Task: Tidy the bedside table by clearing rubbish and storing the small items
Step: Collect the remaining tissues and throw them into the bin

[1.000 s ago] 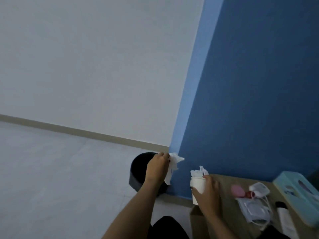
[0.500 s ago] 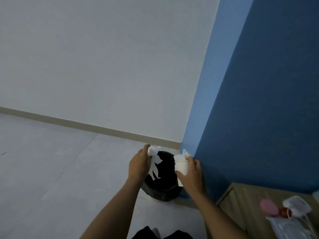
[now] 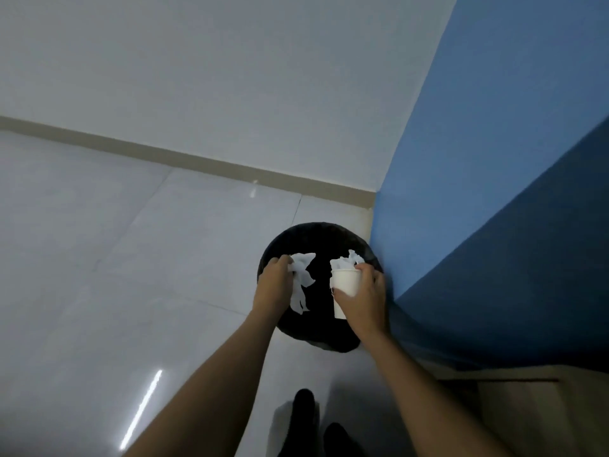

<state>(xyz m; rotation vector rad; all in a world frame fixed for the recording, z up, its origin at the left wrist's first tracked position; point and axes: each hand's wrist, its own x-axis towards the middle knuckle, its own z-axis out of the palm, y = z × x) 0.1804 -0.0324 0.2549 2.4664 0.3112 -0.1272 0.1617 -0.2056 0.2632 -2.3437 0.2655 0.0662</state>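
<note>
Both hands are out over the bin. The left hand (image 3: 275, 286) pinches a crumpled white paper tissue (image 3: 301, 280), fingers curled round its top and the ragged tail dangling. The right hand (image 3: 362, 300) wraps round a small white paper cup (image 3: 346, 283), which has a scrunched white tissue wad (image 3: 348, 259) poking out of its mouth. Both loads hang right above the open mouth of the round black waste bin (image 3: 313, 234). The bin stands on the pale tiled floor (image 3: 131, 258), pressed up to the blue wall (image 3: 494, 192).

Here's the danger: that tissue is feather-light and sits towards the bin's left rim, so a careless release could let it drift onto the tiles. The cup hovers near the bin's right rim, by the wall. Dropped off-centre, it may clip the edge, tip out, or shed its wad.

The tissue looks thin, limp and torn-edged. The cup is plain white, roughly upright, with a rolled lip. Only a corner of the light wooden bedside table (image 3: 543, 410) shows, down to the bin's right.
</note>
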